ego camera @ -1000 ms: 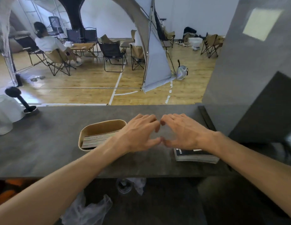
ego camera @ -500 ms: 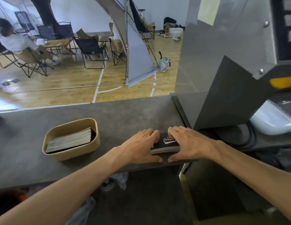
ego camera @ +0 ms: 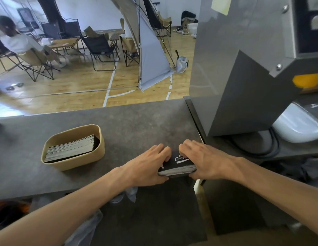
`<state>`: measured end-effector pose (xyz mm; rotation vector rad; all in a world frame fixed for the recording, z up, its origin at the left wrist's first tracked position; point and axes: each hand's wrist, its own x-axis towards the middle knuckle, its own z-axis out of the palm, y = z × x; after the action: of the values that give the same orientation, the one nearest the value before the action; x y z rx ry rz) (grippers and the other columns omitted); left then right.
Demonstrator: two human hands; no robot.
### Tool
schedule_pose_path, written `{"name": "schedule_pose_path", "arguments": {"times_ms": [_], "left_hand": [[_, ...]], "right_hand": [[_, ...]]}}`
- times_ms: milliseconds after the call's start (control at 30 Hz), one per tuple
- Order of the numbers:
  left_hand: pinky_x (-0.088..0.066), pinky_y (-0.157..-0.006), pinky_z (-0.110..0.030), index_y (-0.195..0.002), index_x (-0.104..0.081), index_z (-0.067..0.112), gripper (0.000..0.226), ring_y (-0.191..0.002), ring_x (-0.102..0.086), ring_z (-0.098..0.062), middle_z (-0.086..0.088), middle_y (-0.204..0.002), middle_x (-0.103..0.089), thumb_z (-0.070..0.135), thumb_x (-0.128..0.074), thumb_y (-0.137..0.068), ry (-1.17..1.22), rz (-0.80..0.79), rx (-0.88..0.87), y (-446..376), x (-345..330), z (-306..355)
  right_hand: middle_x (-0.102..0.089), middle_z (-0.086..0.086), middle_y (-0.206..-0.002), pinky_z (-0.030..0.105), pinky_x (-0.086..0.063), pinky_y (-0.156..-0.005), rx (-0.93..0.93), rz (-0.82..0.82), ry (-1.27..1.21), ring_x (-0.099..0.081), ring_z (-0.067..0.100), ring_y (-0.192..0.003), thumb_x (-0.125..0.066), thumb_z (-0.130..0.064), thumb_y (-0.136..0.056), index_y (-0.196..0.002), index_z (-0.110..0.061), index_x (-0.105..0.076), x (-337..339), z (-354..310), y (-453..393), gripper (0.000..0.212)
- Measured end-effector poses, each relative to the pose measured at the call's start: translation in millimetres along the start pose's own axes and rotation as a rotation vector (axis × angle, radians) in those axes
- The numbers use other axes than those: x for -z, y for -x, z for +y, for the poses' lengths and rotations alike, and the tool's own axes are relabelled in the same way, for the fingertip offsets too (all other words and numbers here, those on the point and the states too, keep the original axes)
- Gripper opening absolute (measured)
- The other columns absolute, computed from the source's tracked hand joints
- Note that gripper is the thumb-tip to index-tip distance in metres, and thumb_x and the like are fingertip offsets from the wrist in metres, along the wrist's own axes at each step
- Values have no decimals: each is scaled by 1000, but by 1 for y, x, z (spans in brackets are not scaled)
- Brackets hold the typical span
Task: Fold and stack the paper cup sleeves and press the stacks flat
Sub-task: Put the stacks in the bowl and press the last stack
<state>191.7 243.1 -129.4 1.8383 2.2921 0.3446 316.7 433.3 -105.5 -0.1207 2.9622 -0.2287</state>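
Fingers: left hand [ego camera: 147, 165] and right hand [ego camera: 206, 162] now curled round the ends of the sleeve stack [ego camera: 177, 165], grasping it (a second ago spread, fingertips meeting).
Stack: at counter [ego camera: 136, 125] near edge, squared between palms.
Bin [ego camera: 73, 148]: filled, untouched.
Meaning: squaring, ready for pressing flat.

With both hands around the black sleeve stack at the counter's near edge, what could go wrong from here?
1. The sleeve stack sits right at the counter edge; a sideways squeeze could push it off.
2. The left hand and right hand grip only its ends, so the middle sleeves may bow or fan out.
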Motion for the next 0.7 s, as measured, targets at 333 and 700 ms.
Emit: {"name": "schedule_pose_path", "arguments": {"times_ms": [333,700], "left_hand": [[-39,-78,-25,-105,-46,25,35,-87,-51,-13,8,-98,-52,45,-59,-80,-194,73,95,-24,25,-8],[-32,-72,-27,-92,-33,28,34,-72,-42,-13,11,-85,-41,44,-61,-79,-274,14,195,-37,41,-14]], "right_hand": [[-47,-7,-110,34,-44,-93,-63,18,73,-45,12,-98,-66,-44,-81,-120,-28,-39,18,9,-25,50],[-51,-9,-98,35,-49,-79,-68,24,97,-51,14,-88,-68,-46,-77,-107,-31,-43,28,12,-52,42]]}}
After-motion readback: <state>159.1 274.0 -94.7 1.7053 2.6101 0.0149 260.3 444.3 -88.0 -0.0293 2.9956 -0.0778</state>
